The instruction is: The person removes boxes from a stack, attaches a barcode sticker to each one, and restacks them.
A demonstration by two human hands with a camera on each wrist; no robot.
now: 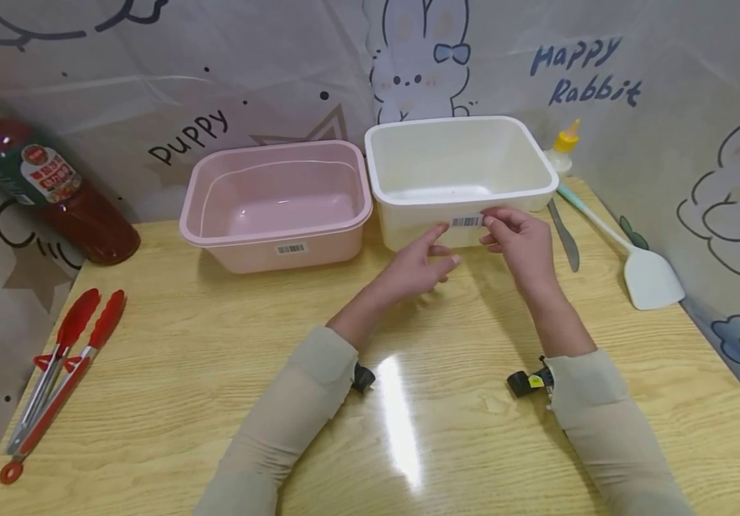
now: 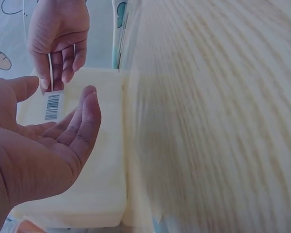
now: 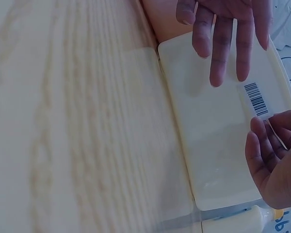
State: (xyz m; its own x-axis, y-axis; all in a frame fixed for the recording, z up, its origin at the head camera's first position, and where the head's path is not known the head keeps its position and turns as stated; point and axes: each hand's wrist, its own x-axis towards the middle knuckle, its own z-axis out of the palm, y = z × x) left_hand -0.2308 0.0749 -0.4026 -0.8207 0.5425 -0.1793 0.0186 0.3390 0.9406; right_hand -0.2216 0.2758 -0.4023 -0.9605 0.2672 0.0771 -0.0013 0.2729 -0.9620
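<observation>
White tub (image 1: 460,179), upper centre of the frame: we peel its barcode label (image 1: 466,221).
Our right hand (image 1: 519,240) pinches the label's edge; our left hand (image 1: 417,265) hovers open beside it. Next, we judge, a slow steady pull.

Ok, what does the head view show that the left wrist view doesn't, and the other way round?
Only the head view shows the pink tub, the red tongs, the sauce bottle, the white spatula and a knife on the wooden table. Only the left wrist view shows the left hand from close up, palm open and fingers relaxed, beside the label. Both show the white tub, its barcode label, and the right hand pinching the label's edge.
</observation>
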